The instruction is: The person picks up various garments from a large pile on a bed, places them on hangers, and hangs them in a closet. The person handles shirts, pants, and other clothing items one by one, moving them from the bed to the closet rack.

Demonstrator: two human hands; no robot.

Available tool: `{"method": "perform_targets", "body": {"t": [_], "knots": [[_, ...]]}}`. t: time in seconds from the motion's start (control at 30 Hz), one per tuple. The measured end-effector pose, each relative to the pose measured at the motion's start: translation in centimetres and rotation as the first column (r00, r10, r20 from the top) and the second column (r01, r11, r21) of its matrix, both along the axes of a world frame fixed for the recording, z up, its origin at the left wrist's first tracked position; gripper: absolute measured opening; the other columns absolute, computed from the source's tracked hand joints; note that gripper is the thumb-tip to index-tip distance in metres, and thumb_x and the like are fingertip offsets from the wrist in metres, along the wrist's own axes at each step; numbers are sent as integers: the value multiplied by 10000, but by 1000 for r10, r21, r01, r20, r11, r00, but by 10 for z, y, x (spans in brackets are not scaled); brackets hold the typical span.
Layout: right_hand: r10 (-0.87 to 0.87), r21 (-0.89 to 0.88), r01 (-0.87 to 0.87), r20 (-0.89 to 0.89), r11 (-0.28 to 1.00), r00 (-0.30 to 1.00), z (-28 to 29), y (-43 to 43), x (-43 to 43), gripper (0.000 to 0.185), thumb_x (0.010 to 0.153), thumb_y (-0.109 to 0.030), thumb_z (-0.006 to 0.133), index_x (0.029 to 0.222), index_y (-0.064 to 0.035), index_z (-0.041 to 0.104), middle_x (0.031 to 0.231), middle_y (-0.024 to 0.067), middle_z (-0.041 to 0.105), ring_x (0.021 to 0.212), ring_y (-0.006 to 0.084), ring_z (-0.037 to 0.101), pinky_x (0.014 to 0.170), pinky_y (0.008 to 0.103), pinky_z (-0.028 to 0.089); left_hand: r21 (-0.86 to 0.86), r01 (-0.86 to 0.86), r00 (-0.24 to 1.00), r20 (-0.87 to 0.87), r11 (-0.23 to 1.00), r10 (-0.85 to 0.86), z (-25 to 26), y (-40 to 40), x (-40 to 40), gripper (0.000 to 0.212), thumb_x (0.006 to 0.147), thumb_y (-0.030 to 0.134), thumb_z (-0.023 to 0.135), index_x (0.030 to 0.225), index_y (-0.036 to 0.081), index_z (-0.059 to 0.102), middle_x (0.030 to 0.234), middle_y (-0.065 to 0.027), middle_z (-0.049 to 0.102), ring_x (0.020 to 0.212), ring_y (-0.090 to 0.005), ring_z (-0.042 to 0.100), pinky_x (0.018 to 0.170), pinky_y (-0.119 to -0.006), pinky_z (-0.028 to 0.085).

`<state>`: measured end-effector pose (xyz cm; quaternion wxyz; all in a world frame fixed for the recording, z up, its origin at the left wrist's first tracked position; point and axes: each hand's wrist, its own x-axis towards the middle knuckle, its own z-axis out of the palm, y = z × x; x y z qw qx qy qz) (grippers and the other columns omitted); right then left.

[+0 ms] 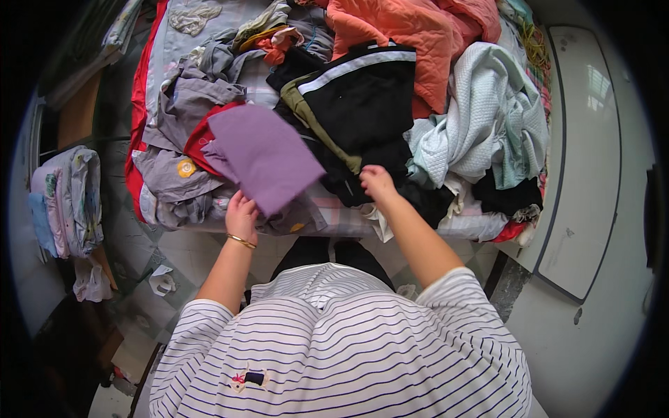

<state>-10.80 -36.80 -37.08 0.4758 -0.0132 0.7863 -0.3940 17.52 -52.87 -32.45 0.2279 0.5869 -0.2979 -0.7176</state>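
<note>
My left hand (242, 218), with a gold-coloured bangle on its wrist, is at the lower left edge of a folded purple cloth (266, 154). Its fingers are closed at that edge, partly hidden by the fabric. The cloth lies over a red cloth (203, 141) and grey printed fabric (175, 175). My right hand (379, 184) is over a pile of black clothing, its fingers curled by the lower end of an olive strip of fabric (324, 130). Whether they grip anything cannot be seen. A black garment with a white band (366, 104) spreads above that hand.
Clothes and bedding cover much of the bed (345, 222). An orange quilt (392, 31) lies at the back, a pale green textured blanket (481, 120) at the right. Folded bedding (70, 201) is stacked at the left. A white panel with dark edging (580, 172) stands along the right.
</note>
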Motion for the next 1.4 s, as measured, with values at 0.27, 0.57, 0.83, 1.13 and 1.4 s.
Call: {"method": "perform_targets", "body": {"t": [0.27,0.57,0.83,1.13,1.4], "knots": [[-577,23,595,272,804,770,-6,-85,-45,234,814,-283,589,840,-63,514,699,20,510,529,118,491,424,248,391,336,44,996,62,941,-69,1,31,44,260,888,217,471,1115,89,470,992,-63,586,839,-164,567,690,-304,456],[-302,-305,710,748,634,591,133,-69,-37,131,800,-218,550,814,-88,559,698,13,573,583,135,526,588,282,452,381,328,903,-396,864,-168,45,38,-33,382,923,311,410,1208,57,430,1076,-98,555,947,-193,548,816,-323,443],[254,-67,-264,577,962,776,93,104,64,326,700,-152,535,985,5,565,801,71,589,642,183,548,590,309,463,510,330,511,-804,794,304,32,41,-122,532,879,416,390,1268,53,387,1220,-97,477,1117,-217,449,947,-345,344],[438,208,-411,-108,888,892,29,165,47,353,760,-233,559,1030,-5,556,900,137,615,840,228,594,755,332,469,-125,562,529,-706,818,-471,51,69,-115,421,757,131,568,1159,35,492,1083,-58,556,980,-164,516,874,-291,396],[-152,-477,8,-264,879,953,156,126,-57,285,834,-142,538,1084,-11,501,907,61,578,778,117,540,652,220,439,-382,457,618,-513,803,-596,167,79,-130,388,703,-38,623,1080,13,549,997,-21,597,906,-133,555,821,-261,424]]}}
